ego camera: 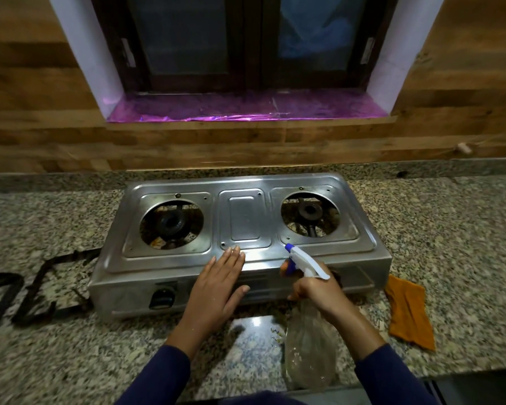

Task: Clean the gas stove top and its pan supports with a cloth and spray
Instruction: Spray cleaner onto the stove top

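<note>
My left hand [216, 287] lay flat, fingers straight, over the front edge of the stove [170, 264]. My right grip [316, 290] clasped the spray bottle [307, 355], with the cloth [409, 314] to its right on the bench [450, 229].

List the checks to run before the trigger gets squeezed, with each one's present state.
1. Pan supports off the stove: ok, they lie on the counter to its left.
2. Right hand grips the bottle: ok.
3. Nozzle aimed over the stove top: ok.
4. Left hand out of the spray: not ok, it rests flat on the stove's front edge beside the nozzle.
5. Cloth at hand: ok, on the counter right of the stove.
6. Liquid in the bottle: cannot tell.
</note>
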`<state>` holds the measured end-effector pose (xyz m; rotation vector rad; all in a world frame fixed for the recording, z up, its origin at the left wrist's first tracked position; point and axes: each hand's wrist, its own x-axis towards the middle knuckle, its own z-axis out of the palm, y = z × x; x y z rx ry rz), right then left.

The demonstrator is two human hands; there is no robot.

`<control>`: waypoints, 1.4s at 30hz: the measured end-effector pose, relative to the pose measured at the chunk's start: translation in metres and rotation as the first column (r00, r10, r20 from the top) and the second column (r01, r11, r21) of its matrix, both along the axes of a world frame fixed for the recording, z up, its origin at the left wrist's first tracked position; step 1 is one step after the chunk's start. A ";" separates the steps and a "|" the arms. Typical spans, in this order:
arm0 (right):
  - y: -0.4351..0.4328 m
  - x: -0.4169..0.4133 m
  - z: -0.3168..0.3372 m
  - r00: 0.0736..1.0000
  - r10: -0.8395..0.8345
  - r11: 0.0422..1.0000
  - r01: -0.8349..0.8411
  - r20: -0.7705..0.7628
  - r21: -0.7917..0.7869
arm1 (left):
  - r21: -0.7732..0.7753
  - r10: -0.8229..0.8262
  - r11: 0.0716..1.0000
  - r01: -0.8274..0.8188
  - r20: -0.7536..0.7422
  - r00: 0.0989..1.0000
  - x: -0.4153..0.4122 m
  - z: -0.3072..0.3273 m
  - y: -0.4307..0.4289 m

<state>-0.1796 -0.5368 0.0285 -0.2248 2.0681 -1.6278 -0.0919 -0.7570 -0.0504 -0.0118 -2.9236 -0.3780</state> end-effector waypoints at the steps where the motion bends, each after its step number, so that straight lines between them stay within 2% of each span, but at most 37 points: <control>1: -0.002 0.002 0.000 1.000 0.016 1.000 -0.016 -0.012 0.017 | 0.001 -0.004 1.000 0.004 0.002 1.000 0.000 0.000 0.000; 5: -0.013 0.014 -0.002 0.998 -0.004 1.000 0.005 0.062 -0.024 | -0.015 -0.051 0.999 0.051 0.013 0.999 0.002 0.002 -0.006; 9: -0.027 0.026 -0.006 0.990 0.138 0.985 -0.140 0.032 0.100 | -0.028 -0.064 0.998 0.065 0.018 0.998 0.013 0.000 -0.024; 11: -0.040 0.034 -0.006 0.986 0.167 0.978 -0.165 0.000 0.126 | -0.020 -0.030 0.999 0.031 0.019 0.999 0.025 -0.003 -0.037; 14: -0.055 0.042 -0.006 0.992 0.118 0.987 -0.121 0.038 0.108 | -0.020 0.022 1.000 -0.022 0.004 1.000 0.045 -0.008 -0.055; 19: -0.086 0.057 -0.009 0.977 0.201 0.969 -0.210 0.075 0.133 | 0.022 0.114 0.993 -0.114 -0.002 0.993 0.079 -0.016 -0.090; 26: -0.138 0.076 -0.004 0.947 0.285 0.954 -0.296 0.146 0.057 | 0.057 0.337 0.940 -0.337 -0.004 0.941 0.115 -0.015 -0.133; 30: -0.171 0.087 0.003 0.945 0.316 0.938 -0.324 0.085 0.123 | 0.037 0.415 0.909 -0.415 0.007 0.910 0.133 -0.013 -0.156; 35: -0.200 0.094 0.008 0.978 0.183 0.981 -0.188 0.096 0.043 | 0.066 0.415 0.907 -0.416 0.024 0.909 0.142 -0.013 -0.170; 38: -0.209 0.095 0.016 0.999 0.044 0.999 -0.044 0.000 -0.002 | 0.060 0.400 0.914 -0.401 0.025 0.916 0.143 -0.015 -0.173; 42: -0.214 0.096 0.024 1.000 -0.009 0.996 0.009 0.000 -0.091 | 0.063 0.383 0.921 -0.383 0.022 0.924 0.142 -0.017 -0.176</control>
